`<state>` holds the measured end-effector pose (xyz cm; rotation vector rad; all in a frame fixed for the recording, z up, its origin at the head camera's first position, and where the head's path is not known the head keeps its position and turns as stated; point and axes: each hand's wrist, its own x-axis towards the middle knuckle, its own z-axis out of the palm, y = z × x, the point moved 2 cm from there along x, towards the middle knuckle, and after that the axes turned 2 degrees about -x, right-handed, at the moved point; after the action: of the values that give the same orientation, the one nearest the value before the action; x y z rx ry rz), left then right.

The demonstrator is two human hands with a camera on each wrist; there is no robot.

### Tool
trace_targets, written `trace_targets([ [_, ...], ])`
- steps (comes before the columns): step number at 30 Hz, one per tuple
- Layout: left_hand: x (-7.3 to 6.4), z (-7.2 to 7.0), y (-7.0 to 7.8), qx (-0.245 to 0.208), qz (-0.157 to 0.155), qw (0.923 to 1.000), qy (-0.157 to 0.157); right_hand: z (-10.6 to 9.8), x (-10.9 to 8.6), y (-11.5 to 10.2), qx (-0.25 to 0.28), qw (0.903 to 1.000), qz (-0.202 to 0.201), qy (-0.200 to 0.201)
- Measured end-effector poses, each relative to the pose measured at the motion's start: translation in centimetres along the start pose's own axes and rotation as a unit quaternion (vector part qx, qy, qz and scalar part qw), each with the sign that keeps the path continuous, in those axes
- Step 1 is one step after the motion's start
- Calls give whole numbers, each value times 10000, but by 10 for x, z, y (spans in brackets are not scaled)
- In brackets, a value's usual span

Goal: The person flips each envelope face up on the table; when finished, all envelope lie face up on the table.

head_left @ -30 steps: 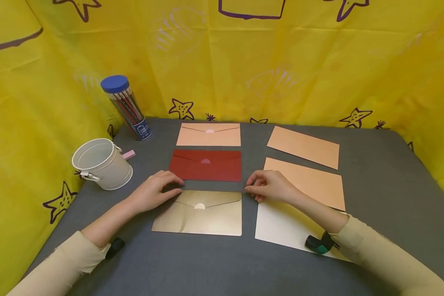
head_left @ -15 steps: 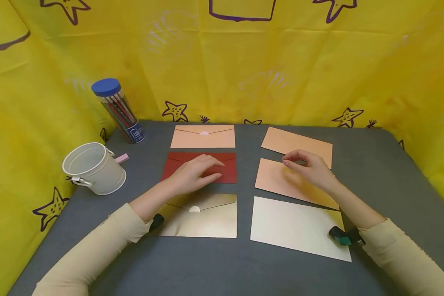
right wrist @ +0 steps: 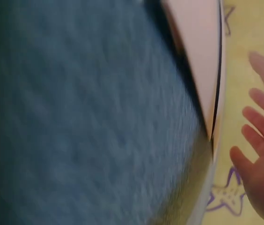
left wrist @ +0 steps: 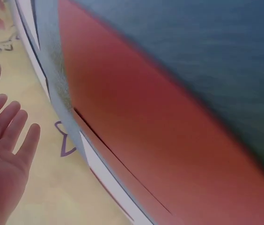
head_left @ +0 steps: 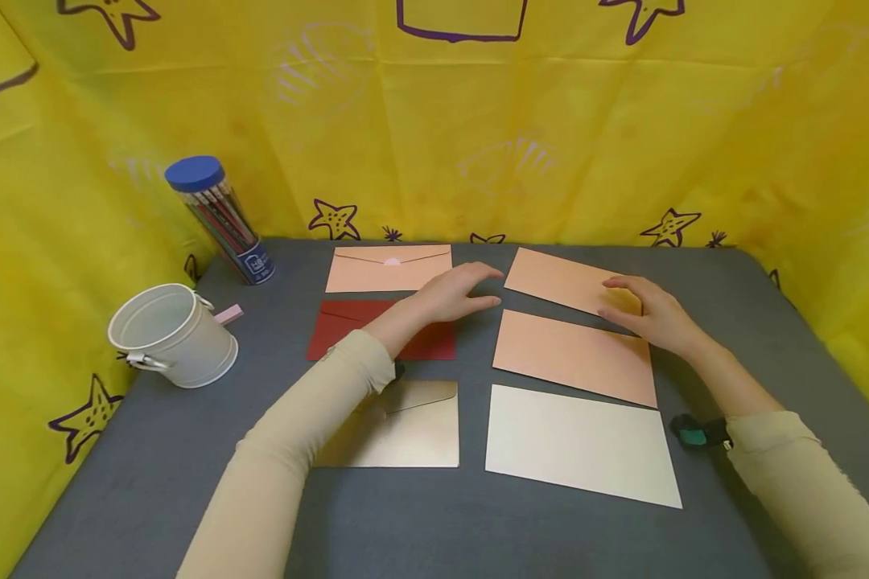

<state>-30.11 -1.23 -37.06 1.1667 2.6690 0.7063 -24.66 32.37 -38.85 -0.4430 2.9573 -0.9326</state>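
My left hand [head_left: 458, 293] reaches over the red envelope [head_left: 431, 341], its fingertips near the left edge of the far peach envelope [head_left: 550, 277]. Its fingers are spread and hold nothing; the left wrist view shows them apart above the red envelope [left wrist: 122, 103]. Over the right end of that far peach envelope hangs my right hand [head_left: 655, 312], thumb and fingers apart with nothing between them. Closer to me lie a second peach envelope [head_left: 572, 354] and a cream envelope [head_left: 579, 442]. A gold envelope [head_left: 420, 430] is partly hidden by my left sleeve.
A peach envelope with a flap [head_left: 384, 272] lies at the back of the left column. On the left stand a white metal bucket [head_left: 188, 346], a pink eraser-like block [head_left: 228, 314] and a blue-lidded tube of pencils [head_left: 224, 217]. A yellow curtain [head_left: 420, 121] borders the grey table.
My left hand has moved right and away from me, from beside the gold envelope across the red one. My right hand has gone right and farther back to the far peach envelope.
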Motion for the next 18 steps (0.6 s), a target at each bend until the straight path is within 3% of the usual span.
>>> trace_targets([
  [5, 32, 7, -7, -40, -362, 9990, -253, -7, 7, 15, -326, 9980, 54, -539],
  [9, 48, 15, -10, -8, -643, 9969, -456, -10, 12, 22, -522, 9944, 183, -905],
  [18, 61, 28, -13, 315, -899, 9939, -560, -7, 13, 34, -590, 9885, 484, -1304],
])
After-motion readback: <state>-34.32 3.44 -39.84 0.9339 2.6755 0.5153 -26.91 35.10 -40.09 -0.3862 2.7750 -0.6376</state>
